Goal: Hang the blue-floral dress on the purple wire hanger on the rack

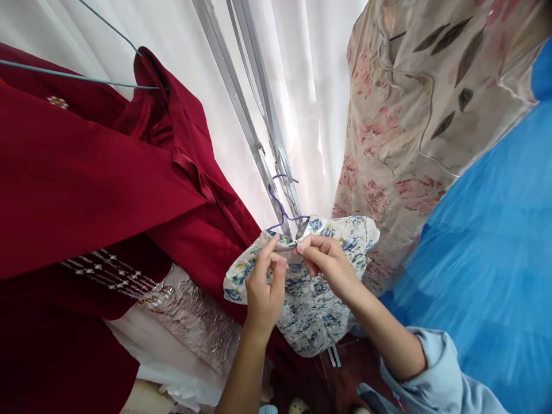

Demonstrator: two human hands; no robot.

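Observation:
A short-sleeved white dress with blue and yellow-green flowers (319, 310) hangs from a purple hanger (282, 214). My right hand (330, 261) is closed in a pinch on the dress's neckline, near its middle. My left hand (266, 282) is at the left side of the same neckline. Its index finger is stretched up against the collar edge, and the thumb stands apart from it. Whatever small detail lies between the right fingertips is too small to make out. The hanger's hook reaches up to a grey metal stand (259, 115).
Dark red garments (103, 172) fill the left side, one on a teal hanger (86, 77). Below them is a pale, beaded garment (194, 316). On the right hang a beige floral garment (383, 155) and a bright blue one (483, 241). A white curtain (310, 86) is behind.

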